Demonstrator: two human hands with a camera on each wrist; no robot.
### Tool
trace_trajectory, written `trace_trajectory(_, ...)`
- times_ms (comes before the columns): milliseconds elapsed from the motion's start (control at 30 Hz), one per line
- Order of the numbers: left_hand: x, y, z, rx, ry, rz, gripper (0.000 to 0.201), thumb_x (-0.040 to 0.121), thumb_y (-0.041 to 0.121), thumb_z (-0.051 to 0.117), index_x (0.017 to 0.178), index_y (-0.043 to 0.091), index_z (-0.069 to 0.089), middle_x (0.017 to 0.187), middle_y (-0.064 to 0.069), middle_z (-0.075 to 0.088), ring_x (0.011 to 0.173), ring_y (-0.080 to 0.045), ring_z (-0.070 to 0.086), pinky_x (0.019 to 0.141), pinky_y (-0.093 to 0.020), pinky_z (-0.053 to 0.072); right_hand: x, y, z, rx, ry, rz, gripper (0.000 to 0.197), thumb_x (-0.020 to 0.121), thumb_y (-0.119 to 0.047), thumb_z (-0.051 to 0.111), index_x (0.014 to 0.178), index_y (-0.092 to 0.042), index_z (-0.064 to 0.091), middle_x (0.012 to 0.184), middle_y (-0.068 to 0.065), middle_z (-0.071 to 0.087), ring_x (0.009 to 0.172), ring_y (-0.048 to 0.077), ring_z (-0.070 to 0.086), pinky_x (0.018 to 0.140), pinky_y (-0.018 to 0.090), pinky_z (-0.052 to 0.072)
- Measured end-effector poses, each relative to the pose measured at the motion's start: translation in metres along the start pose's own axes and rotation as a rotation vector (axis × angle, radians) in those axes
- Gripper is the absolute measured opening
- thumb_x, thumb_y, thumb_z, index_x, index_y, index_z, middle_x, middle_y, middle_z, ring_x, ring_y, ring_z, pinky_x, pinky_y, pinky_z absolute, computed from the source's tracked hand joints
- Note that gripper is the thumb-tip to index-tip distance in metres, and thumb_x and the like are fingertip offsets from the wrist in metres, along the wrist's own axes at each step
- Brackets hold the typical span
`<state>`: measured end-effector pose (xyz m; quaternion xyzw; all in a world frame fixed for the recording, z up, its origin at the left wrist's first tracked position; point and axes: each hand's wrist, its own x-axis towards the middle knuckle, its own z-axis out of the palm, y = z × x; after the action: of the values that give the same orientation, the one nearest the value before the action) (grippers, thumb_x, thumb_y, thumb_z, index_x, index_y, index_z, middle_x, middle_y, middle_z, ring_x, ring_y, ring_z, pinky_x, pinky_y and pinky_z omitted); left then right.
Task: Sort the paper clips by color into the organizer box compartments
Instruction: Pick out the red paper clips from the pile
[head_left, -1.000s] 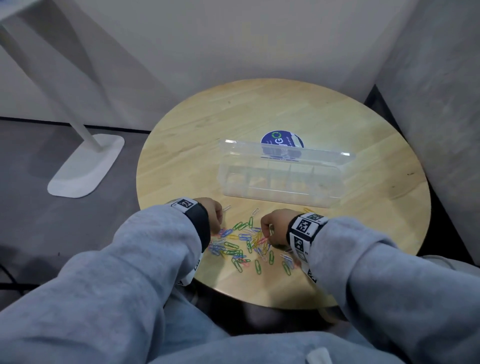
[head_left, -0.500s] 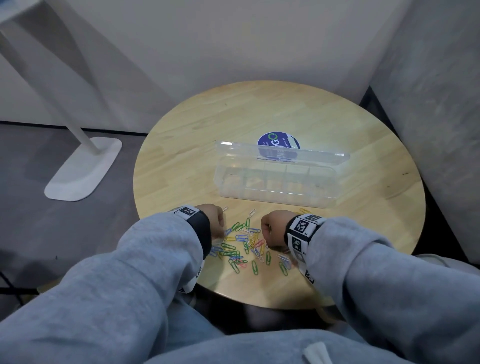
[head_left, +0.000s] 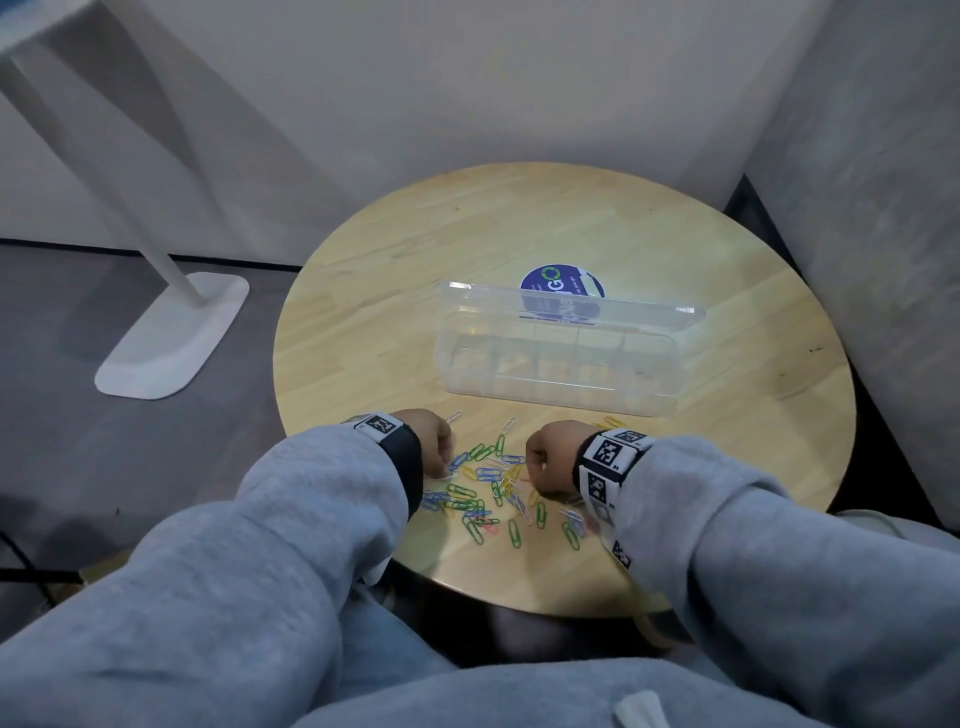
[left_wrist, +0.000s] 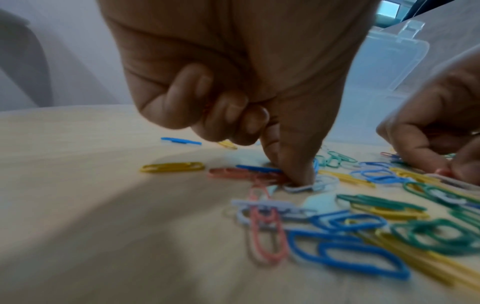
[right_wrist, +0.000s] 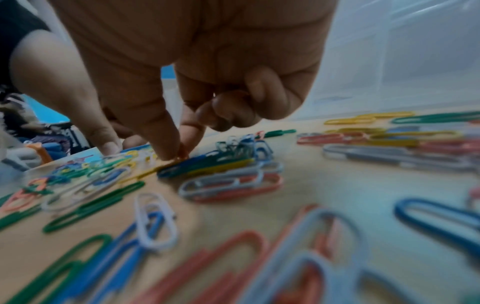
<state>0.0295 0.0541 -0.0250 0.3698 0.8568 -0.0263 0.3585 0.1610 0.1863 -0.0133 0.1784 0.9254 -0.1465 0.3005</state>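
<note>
Loose paper clips (head_left: 493, 493) in blue, green, yellow, pink and white lie in a pile near the table's front edge. The clear organizer box (head_left: 561, 400) stands just behind them, its lid (head_left: 571, 306) up and its compartments showing no clips. My left hand (left_wrist: 298, 179) is at the pile's left side with fingers curled, thumb tip down on a white clip (left_wrist: 322, 185). My right hand (right_wrist: 179, 152) is at the right side of the pile. Its thumb and forefinger pinch a pink clip (right_wrist: 184, 152) still low on the heap.
The round wooden table (head_left: 415, 260) has a blue round sticker (head_left: 561, 280) behind the box. A grey wall (head_left: 857, 208) stands close on the right. A white stand base (head_left: 171, 338) sits on the floor to the left. My lap is under the front edge.
Both hands stay low over the pile with only small finger shifts. The head view has drifted slightly. The box has not moved.
</note>
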Motion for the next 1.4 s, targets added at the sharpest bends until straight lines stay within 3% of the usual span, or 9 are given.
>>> trace_trajectory(167,-0.002,0.000,0.001,-0.002,0.084,0.008,0.021,0.078,0.022,0.068,0.074,0.025,0.048,0.065,0.012,0.044,0.077,-0.018,0.047,0.051,-0.019,0.028,-0.003,0.015,-0.007,0.289,0.067,0.052,0.010,0.082,-0.016,0.056,0.085,-0.020,0.065,0.093,0.001,0.066,0.082,0.014,0.054,0.072,0.024,0.045)
trace_trajectory(300,-0.007,-0.015,-0.008,0.026,0.100,-0.065,0.027,0.079,0.020,0.067,0.065,0.024,0.044,0.066,0.009,0.047,0.076,-0.019,0.048,0.051,-0.019,0.029,-0.004,0.020,-0.010,0.499,0.143,0.090,0.015,0.080,-0.021,0.059,0.066,-0.023,0.056,0.074,-0.006,0.059,0.074,0.014,0.054,0.072,0.025,0.044)
trace_trajectory(433,-0.013,-0.032,-0.011,0.050,0.011,-0.167,0.024,0.076,0.018,0.069,0.064,0.021,0.048,0.082,0.001,0.057,0.076,-0.017,0.051,0.051,-0.017,0.032,0.000,0.015,-0.010,0.906,0.113,0.122,0.027,0.082,-0.007,0.055,0.059,-0.016,0.046,0.062,0.005,0.053,0.049,0.016,0.043,0.049,0.025,0.036)
trace_trajectory(767,-0.007,-0.019,-0.001,0.054,-0.030,-0.193,0.028,0.070,0.036,0.077,0.080,0.021,0.055,0.085,-0.001,0.059,0.077,-0.021,0.052,0.069,-0.024,0.039,0.000,0.003,-0.010,1.187,0.001,0.112,0.033,0.088,0.011,0.035,0.075,-0.009,0.057,0.060,0.007,0.044,0.049,0.015,0.041,0.034,0.016,0.035)
trace_trajectory(933,-0.007,-0.016,-0.001,0.022,0.072,-0.175,0.026,0.083,0.041,0.064,0.082,0.020,0.050,0.089,0.000,0.054,0.082,-0.021,0.048,0.070,-0.025,0.034,0.003,-0.002,-0.011,1.172,-0.008,0.185,0.037,0.092,0.006,0.026,0.069,-0.005,0.052,0.060,0.008,0.040,0.049,0.016,0.037,0.035,0.016,0.033)
trace_trajectory(1067,-0.007,-0.023,-0.003,-0.015,0.085,-0.207,0.029,0.081,0.036,0.066,0.069,0.022,0.043,0.089,0.001,0.055,0.081,-0.021,0.049,0.068,-0.025,0.035,0.005,-0.009,-0.010,1.151,0.014,0.186,0.027,0.092,0.000,0.039,0.069,-0.009,0.049,0.064,0.007,0.043,0.050,0.016,0.039,0.038,0.018,0.034)
trace_trajectory(1200,-0.007,-0.023,0.000,-0.045,0.046,-0.218,0.037,0.065,0.035,0.078,0.074,0.024,0.044,0.088,0.002,0.059,0.080,-0.021,0.054,0.067,-0.026,0.039,0.010,-0.020,-0.014,0.633,0.046,0.088,0.025,0.085,-0.029,0.063,0.067,-0.022,0.047,0.064,-0.004,0.051,0.054,0.013,0.044,0.048,0.020,0.036)
trace_trajectory(1333,-0.005,-0.019,-0.001,-0.059,0.024,-0.181,0.023,0.073,0.028,0.075,0.084,0.022,0.056,0.087,0.000,0.060,0.081,-0.021,0.054,0.069,-0.025,0.039,0.016,-0.043,-0.022,0.308,0.072,-0.004,0.001,0.083,-0.019,0.060,0.083,-0.019,0.060,0.083,-0.003,0.056,0.078,0.015,0.050,0.055,0.022,0.036)
trace_trajectory(1400,-0.004,-0.017,-0.002,-0.083,0.028,-0.177,0.013,0.076,0.025,0.072,0.082,0.022,0.061,0.086,-0.001,0.062,0.080,-0.021,0.055,0.070,-0.024,0.040,0.020,-0.055,-0.023,0.221,0.074,-0.022,0.011,0.083,-0.015,0.056,0.092,-0.017,0.063,0.081,-0.003,0.055,0.079,0.016,0.049,0.056,0.024,0.037)
